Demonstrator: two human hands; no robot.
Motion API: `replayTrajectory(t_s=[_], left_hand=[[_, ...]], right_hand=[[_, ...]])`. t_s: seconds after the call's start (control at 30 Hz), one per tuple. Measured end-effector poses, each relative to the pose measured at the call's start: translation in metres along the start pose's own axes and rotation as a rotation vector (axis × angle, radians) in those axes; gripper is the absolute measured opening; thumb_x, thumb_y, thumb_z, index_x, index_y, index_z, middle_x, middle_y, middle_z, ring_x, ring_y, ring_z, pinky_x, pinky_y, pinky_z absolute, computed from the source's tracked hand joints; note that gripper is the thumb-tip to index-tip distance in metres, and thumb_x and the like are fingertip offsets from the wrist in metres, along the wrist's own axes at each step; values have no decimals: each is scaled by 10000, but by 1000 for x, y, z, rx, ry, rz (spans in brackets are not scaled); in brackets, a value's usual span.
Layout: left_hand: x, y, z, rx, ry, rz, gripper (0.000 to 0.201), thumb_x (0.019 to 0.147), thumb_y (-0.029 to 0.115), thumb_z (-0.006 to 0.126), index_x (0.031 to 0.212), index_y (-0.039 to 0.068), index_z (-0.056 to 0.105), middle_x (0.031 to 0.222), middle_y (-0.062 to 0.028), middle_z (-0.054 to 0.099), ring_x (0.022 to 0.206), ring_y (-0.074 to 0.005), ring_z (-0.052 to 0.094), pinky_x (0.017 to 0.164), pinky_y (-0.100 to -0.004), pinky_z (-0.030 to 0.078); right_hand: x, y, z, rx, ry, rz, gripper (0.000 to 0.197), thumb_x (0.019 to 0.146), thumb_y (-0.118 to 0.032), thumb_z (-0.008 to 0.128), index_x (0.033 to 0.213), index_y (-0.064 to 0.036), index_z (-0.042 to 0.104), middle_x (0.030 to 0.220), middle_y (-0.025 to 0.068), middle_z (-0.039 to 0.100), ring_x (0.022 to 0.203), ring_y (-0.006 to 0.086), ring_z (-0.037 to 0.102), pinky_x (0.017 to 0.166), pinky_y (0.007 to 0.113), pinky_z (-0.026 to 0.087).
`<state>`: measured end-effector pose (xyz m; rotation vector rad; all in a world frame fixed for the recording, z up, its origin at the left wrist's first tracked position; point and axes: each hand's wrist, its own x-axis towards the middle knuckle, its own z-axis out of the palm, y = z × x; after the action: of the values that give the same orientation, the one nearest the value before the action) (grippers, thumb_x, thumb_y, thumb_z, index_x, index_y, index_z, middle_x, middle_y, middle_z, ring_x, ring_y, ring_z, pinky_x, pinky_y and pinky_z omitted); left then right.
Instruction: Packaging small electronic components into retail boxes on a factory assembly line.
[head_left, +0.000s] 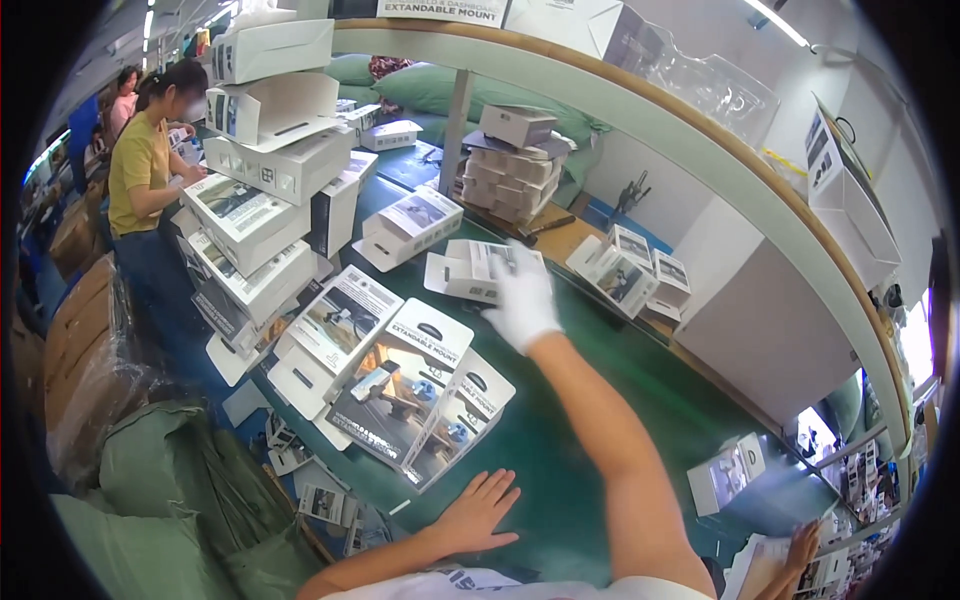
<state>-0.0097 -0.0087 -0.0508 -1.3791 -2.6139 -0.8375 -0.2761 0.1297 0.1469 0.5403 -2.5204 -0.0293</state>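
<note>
My left hand [478,513] is bare and lies on the green work surface [590,440] with its fingers spread. My right hand [524,303], in a white glove, reaches forward over a white printed carton [462,268] with an unfolded flap. Its fingertips are blurred against the carton, so their grip does not show. Between the hands and to the left, open printed cartons lean together, among them a front carton [405,385] with a hang-hole flap and a carton [350,315] behind it. Another flapped carton [410,225] sits just beyond the right hand.
A tall stack of cartons [255,165] rises at the left. More cartons stand on a side ledge [622,275] and at the right [727,475]. A curved shelf edge [640,95] spans overhead. A person [145,165] works at far left; another person's hand [803,545] shows at lower right.
</note>
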Motion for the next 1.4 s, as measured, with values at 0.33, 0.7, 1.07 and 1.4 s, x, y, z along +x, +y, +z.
replayTrajectory(t_s=[0.33,0.7,1.07,1.4], left_hand=[[-6,2,-21,-383,354,103,608,903,397,792,1378,46,647,1540,-209,558,1457,-371,505,1248,-561,321],[55,67,-38,144,-98,39,954,822,583,802,1592,130,468,1726,-206,305,1574,-488,251,1173,-795,227],[52,56,-25,215,-222,7,1008,802,607,805,1633,185,422,1768,-187,222,1592,-516,191,1114,-828,277],[20,27,-40,92,-109,-14,981,753,569,855,1591,212,491,1749,-168,283,1580,-507,235,1112,-790,321]], right_hand=[[-115,63,-96,821,37,740,356,861,-245,843,1090,23,794,1210,174,769,1016,255,732,920,359,558],[-452,7,-125,1104,-427,970,705,843,-75,848,1489,36,589,1386,152,696,1179,260,677,1052,375,547],[-345,-40,-150,434,-445,441,311,803,-174,760,1083,-41,772,926,195,707,720,348,613,686,438,487],[-156,182,51,595,-541,1205,881,844,-671,787,1271,97,724,1269,195,755,1124,359,718,1013,395,547]])
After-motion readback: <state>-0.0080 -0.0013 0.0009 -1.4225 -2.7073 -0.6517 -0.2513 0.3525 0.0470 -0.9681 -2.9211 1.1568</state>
